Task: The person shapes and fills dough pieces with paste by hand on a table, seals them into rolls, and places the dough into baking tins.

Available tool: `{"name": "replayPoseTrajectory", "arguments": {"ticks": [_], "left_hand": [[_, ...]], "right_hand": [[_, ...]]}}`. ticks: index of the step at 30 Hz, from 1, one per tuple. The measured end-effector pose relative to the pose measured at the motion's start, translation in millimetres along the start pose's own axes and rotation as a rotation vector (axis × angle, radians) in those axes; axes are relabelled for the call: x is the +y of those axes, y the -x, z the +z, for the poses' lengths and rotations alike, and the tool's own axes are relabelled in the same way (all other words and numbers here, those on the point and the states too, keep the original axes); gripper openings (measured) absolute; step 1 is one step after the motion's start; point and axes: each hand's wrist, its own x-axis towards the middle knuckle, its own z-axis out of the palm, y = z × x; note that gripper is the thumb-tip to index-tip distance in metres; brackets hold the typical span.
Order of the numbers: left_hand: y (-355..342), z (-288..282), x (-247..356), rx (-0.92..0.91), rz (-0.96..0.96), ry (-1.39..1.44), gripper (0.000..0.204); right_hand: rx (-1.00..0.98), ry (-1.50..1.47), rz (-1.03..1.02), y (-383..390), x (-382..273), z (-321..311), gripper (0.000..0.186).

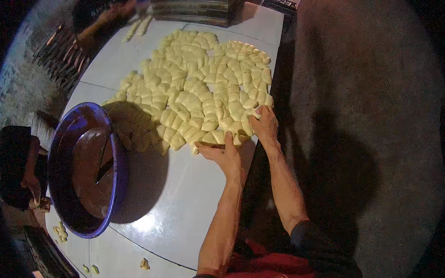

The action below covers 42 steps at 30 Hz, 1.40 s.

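A broad mass of pale yellow dough pieces (196, 81) lies packed together across the white tiled table (175, 199). My left hand (220, 151) rests at the near edge of the mass, thumb and fingers spread apart, touching the pieces there. At the mass's near right, by the table's edge, my right hand (265, 123) has its fingers curled round a dough piece (257, 111).
Left of the dough stands a purple tub (89, 178) holding brown contents and a dark utensil. Stacked dark trays (193, 7) sit at the far end. Co-workers (25, 170) (101, 25) are at the left. Small scraps (144, 263) lie nearby. A grey floor (378, 109) borders the right.
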Motion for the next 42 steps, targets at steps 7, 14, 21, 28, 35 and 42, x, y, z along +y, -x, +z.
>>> {"name": "replayPoseTrajectory", "arguments": {"ticks": [7,14,21,28,35,42], "left_hand": [[-7.6,6.2,-0.3,-0.094,0.004,-0.164,0.1],[-3.7,19.8,-3.8,0.028,0.03,0.02,0.081],[4.9,-50.8,7.3,-0.104,-0.296,0.296,0.048],[48.2,-215.0,46.7,-0.189,-0.32,0.489,0.04],[61.5,-375.4,104.0,0.079,-0.046,0.348,0.04],[18.3,-519.7,178.9,0.274,0.492,0.375,0.041]], "right_hand": [[-0.087,-0.347,0.326,-2.3,-3.7,-3.3,0.053],[-0.604,-0.638,0.263,-13.9,-16.1,-6.2,0.045],[-0.882,-1.005,0.506,66.4,-36.4,-34.6,0.034],[-1.346,-1.193,0.437,181.3,-113.3,-42.1,0.04],[-1.873,-0.977,0.181,264.3,-255.1,1.8,0.035],[-1.866,-1.203,-0.096,337.1,-428.9,57.5,0.044]]}}
